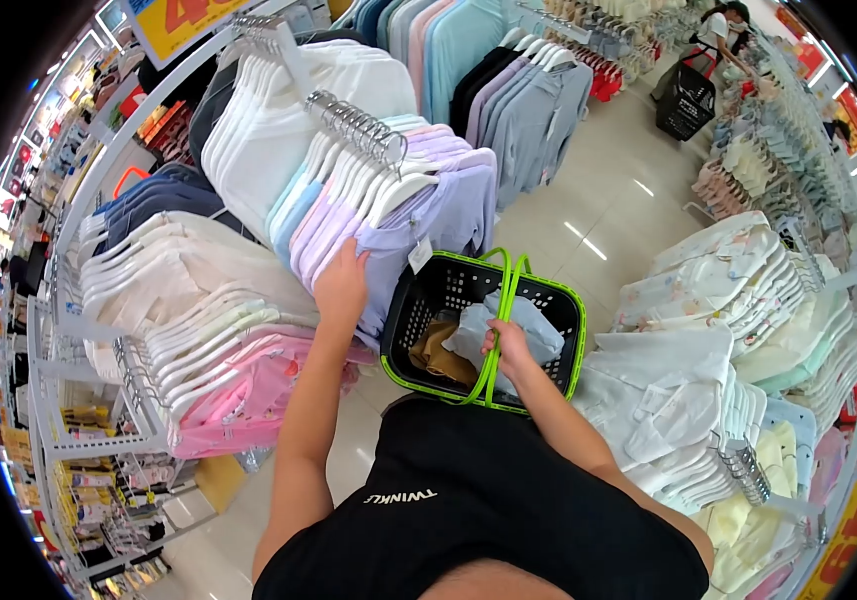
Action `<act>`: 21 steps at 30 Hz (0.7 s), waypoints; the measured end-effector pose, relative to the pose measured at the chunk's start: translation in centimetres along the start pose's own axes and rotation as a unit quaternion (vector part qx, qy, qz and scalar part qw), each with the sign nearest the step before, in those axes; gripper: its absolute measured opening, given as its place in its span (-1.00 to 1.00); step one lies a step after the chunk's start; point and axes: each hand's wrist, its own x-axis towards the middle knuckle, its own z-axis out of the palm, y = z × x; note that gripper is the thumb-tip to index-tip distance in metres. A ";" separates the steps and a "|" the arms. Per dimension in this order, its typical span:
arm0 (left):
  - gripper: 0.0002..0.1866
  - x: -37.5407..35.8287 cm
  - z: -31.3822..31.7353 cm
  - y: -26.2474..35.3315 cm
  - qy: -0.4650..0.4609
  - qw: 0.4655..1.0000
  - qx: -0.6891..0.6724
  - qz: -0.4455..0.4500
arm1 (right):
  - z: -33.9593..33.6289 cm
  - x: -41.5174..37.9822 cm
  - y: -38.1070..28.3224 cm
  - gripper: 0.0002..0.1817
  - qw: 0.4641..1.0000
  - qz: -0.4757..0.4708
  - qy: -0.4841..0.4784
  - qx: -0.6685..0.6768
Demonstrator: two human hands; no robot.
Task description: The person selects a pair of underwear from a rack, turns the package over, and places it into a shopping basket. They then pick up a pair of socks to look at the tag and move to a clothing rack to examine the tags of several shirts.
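Note:
My left hand (342, 285) is at the front of a row of hanging lavender shirts (384, 275), its fingers closed on the fabric of one; some fingertips are hidden in the folds. A white price tag (420, 255) dangles from the front shirt, near the basket's rim. My right hand (514, 350) is wrapped round the bright green handles (505, 300) of a black shopping basket (419, 290) with a green rim. Inside the basket lie a light grey-blue garment (534, 330) and a brown item (441, 352).
Racks of white tops (289, 130), pink clothes (249, 385) and grey shirts (539, 125) stand left and ahead. White clothes (664, 385) hang close on my right. A tiled aisle (599, 200) runs forward, where another person (719, 35) stands near a black basket (687, 100).

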 end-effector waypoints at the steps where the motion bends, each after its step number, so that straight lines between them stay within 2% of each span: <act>1: -0.70 0.0 0.0 0.0 -0.009 1.000 0.006 -0.005 | 0.0 0.2 0.0 -0.81 1.000 -0.003 0.001 -0.001; 5: -0.65 0.2 -0.6 -0.2 -0.047 0.998 -0.042 -0.022 | -0.1 0.7 -0.3 -0.81 1.000 -0.011 0.006 -0.013; 7: -0.58 0.2 -1.9 0.1 0.049 0.994 -0.081 0.058 | -0.5 1.3 -0.6 -0.84 0.999 -0.018 0.030 -0.005; 9: -0.55 -0.9 -2.9 0.5 0.140 0.979 -0.114 0.100 | -1.1 1.9 -1.0 -0.85 0.998 -0.021 0.060 0.005; 11: -0.66 -2.9 -2.8 1.1 0.132 0.970 -0.168 0.113 | -2.3 2.5 -1.3 -0.85 0.997 -0.019 0.070 0.025; 13: -0.76 -5.8 -1.4 2.3 -0.017 0.954 -0.295 0.047 | -3.0 2.6 -1.6 -0.84 0.996 -0.005 0.081 0.040; 14: -0.79 -7.3 0.0 2.7 -0.156 0.910 -0.383 -0.029 | -3.1 2.6 -1.5 -0.84 0.995 -0.012 0.087 0.044; 15: -0.82 -8.5 1.7 3.0 -0.292 0.835 -0.455 -0.102 | -3.2 2.6 -1.4 -0.84 0.994 -0.008 0.096 0.048; 16: -0.82 -9.3 2.9 3.4 -0.375 0.780 -0.492 -0.096 | -3.2 2.6 -1.3 -0.85 0.993 -0.005 0.104 0.052; 18: -0.76 -12.0 8.2 3.4 -0.481 0.669 -0.554 -0.121 | -2.8 2.4 -1.0 -0.85 0.991 -0.011 0.120 0.063; 21: -0.65 -12.0 11.7 5.8 -0.623 0.546 -0.550 -0.107 | -2.0 1.8 -0.6 -0.85 0.987 -0.029 0.138 0.076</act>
